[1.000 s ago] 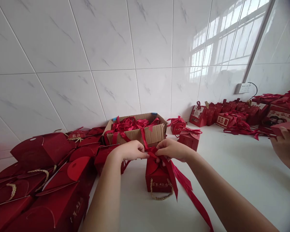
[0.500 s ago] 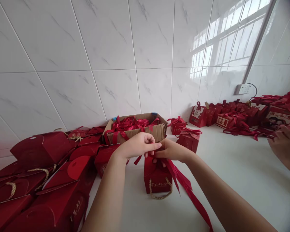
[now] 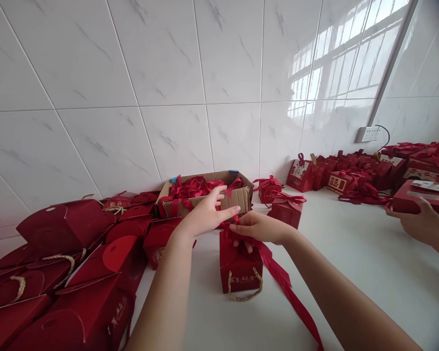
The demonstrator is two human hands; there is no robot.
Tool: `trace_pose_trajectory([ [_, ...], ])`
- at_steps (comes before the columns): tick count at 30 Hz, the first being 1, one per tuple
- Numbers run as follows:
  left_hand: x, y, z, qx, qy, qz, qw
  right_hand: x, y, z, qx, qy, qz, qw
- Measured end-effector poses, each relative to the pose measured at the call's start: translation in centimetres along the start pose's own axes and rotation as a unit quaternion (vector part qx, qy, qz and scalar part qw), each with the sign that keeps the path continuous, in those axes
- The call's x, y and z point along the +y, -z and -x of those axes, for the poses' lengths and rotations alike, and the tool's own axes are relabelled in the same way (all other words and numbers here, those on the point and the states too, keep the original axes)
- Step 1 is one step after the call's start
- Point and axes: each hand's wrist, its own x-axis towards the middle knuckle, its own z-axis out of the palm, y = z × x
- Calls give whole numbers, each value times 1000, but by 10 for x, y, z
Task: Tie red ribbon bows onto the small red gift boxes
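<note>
Left fingers (image 3: 229,213) parted, right fingers (image 3: 244,227) pinching ribbon (image 3: 278,273)

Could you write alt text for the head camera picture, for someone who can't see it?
A person's right hand holds red ribbon atop a small red box, the left hand open nearby. Behind stands a cardboard carton of ribbons; more red boxes sit left and right, where another person's hand holds one.

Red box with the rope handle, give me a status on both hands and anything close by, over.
Red box upright on white table. Right hand holding red ribbon at its top; left hand open. Cardboard carton close behind.
</note>
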Motion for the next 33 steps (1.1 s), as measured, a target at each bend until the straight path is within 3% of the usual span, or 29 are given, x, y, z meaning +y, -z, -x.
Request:
trace_pose_trajectory([
  [5,-10,6,-2,-110,89,-113,984,5,2,-4,8,-5,-63,998],
  [10,-12,4,-6,20,125,-211,969,9,1,-7,35,-9,-75,997],
  [12,-11,3,-5,7,135,-224,965,10,1,-8,43,-14,-81,996],
  [17,-5,-1,-4,-96,79,-174,977,10,0,-8,37,-18,-97,994],
  [22,-5,-3,-5,-97,51,-155,982,11,-1,-10,74,-40,-109,990],
  [28,-5,-3,-5,-140,20,-118,983,13,-4,-16,146,-76,-85,983],
  [33,-9,-9,-10,-147,16,-113,982,13,-5,-18,159,-81,-29,984],
])
